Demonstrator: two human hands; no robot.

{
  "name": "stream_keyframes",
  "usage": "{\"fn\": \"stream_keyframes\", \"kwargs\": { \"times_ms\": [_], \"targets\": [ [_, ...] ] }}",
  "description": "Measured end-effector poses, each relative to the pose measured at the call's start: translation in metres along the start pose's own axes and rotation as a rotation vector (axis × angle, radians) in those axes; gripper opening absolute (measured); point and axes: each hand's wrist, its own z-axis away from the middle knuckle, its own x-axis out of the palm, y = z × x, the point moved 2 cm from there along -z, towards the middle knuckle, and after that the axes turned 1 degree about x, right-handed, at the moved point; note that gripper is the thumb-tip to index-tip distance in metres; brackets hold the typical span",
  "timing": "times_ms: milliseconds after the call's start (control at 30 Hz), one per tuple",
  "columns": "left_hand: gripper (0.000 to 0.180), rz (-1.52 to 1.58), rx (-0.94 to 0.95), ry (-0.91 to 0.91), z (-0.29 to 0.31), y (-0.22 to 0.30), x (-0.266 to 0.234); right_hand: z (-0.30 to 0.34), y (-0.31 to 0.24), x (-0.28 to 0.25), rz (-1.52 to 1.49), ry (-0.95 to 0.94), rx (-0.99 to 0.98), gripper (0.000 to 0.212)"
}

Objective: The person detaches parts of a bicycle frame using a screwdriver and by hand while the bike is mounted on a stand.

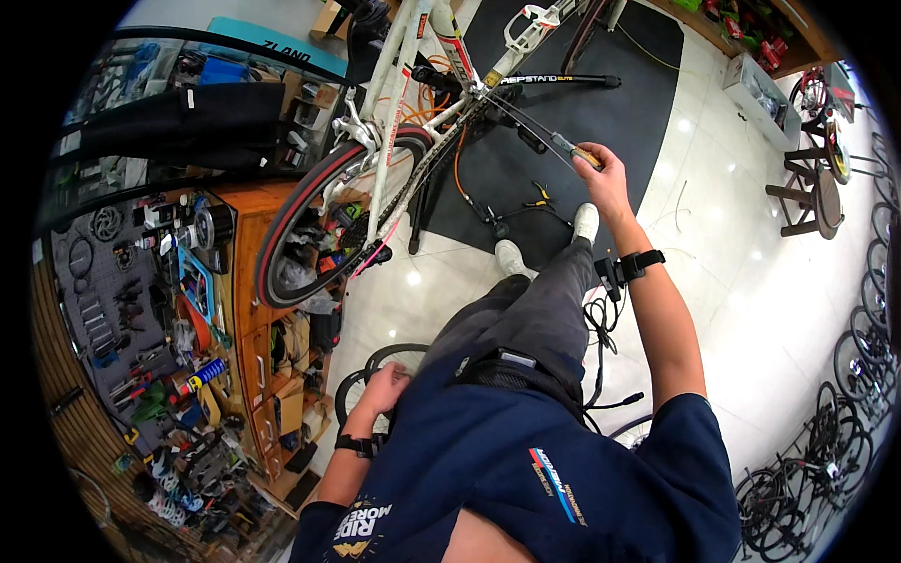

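My right hand [605,174] is closed around a slim hand tool [564,144] with a grey front part and a yellow-and-dark handle. Thin dark lines run from the tool toward the bicycle's crank area; whether they are a shaft or cables is unclear. The white bicycle [394,131] with red details is held up ahead of me, its red-and-black rear wheel [279,220] at the left. Low beside my left hip is my left hand [385,387], apart from the bicycle, its fingers partly hidden. A spoked wheel [344,399] shows behind that hand.
A black mat [619,122] covers the floor under the bicycle and its repair stand [563,82]. Yellow-and-black pliers [539,195] lie near my shoes. A wooden cabinet [251,328] and tool-covered board [99,281] stand left; stools [826,208] and many bicycles line the right.
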Motion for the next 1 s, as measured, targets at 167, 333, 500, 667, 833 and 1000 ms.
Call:
{"fn": "stream_keyframes", "kwargs": {
  "times_ms": [167,333,500,667,833,1000],
  "targets": [
    [0.034,0.025,-0.028,-0.011,0.006,0.004,-0.003,-0.003,0.022,-0.003,0.076,0.030,-0.020,0.029],
    [0.034,0.009,-0.103,-0.033,0.009,0.002,-0.004,-0.004,0.022,0.005,0.031,0.061,-0.046,0.030],
    [0.034,0.015,-0.085,-0.030,0.013,0.000,-0.003,0.000,0.009,0.006,0.039,0.067,-0.114,0.031],
    [0.035,0.061,-0.063,-0.034,0.005,-0.014,-0.001,0.004,0.006,0.008,0.067,0.068,-0.112,0.029],
    [0.037,0.056,-0.074,-0.034,0.001,-0.006,-0.008,0.006,0.006,0.007,0.136,0.128,-0.174,0.029],
    [0.038,0.007,-0.070,-0.037,-0.002,-0.001,-0.011,0.006,0.005,0.006,0.143,0.134,-0.184,0.029]
  ]
}}
